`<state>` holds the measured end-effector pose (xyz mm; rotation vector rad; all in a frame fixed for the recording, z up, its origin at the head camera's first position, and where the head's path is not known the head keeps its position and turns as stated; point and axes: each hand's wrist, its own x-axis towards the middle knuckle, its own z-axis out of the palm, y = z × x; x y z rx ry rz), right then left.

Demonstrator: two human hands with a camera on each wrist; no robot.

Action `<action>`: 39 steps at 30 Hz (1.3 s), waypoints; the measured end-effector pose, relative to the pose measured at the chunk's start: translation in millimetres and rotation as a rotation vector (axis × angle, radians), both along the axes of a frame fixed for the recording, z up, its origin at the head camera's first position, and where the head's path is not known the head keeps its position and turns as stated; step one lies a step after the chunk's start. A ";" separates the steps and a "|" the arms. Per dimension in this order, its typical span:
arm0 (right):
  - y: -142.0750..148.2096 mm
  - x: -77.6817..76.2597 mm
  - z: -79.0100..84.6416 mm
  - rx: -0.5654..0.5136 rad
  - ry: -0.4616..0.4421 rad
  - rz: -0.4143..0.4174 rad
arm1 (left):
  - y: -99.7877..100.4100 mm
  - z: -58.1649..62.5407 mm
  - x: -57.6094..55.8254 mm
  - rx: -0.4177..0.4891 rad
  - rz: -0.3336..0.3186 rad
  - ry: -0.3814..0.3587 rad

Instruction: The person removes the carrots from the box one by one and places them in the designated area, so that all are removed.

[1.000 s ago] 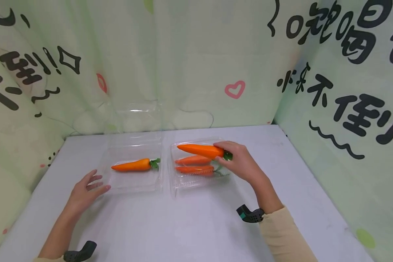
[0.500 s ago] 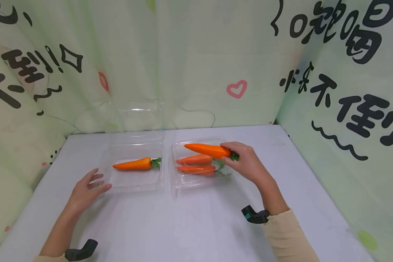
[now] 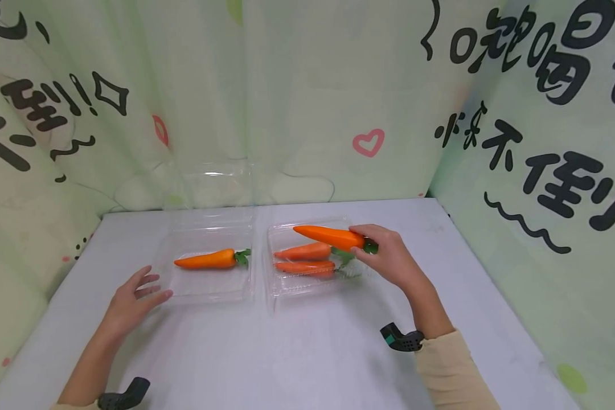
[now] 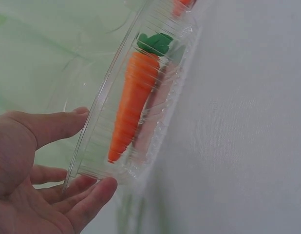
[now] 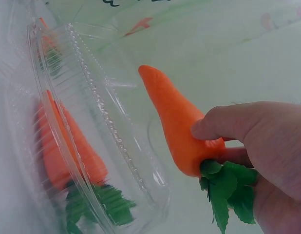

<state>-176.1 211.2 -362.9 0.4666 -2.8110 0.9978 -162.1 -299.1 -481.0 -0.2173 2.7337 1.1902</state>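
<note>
Above the right clear plastic container [image 3: 287,287], my right hand [image 3: 384,253] pinches an orange carrot [image 3: 328,235] near its leafy end, thumb on one side and fingers on the other. Its tip points left in the head view. More carrots [image 3: 304,267] lie inside that container, green tops toward the right. To the left, another clear container [image 3: 210,295] stands with its lid raised, and one carrot [image 3: 207,260] lies in it. My left hand [image 3: 133,299] is at this container's near left corner, fingers spread loosely. In the left wrist view, thumb and fingertips are right at its rim.
Both containers stand side by side on a white table [image 3: 287,353]. The raised clear lid [image 3: 217,176] rises at the back against a pale green printed curtain [image 3: 297,102]. The curtain also runs along both sides of the table.
My right hand has shifted a little to the right with the carrot, still over the right container. The left hand stays at the left container's corner.
</note>
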 end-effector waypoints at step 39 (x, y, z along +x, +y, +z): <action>24.0 2.7 -8.4 0.011 -0.023 -0.075 | -4.0 -11.5 -4.8 0.016 0.011 0.026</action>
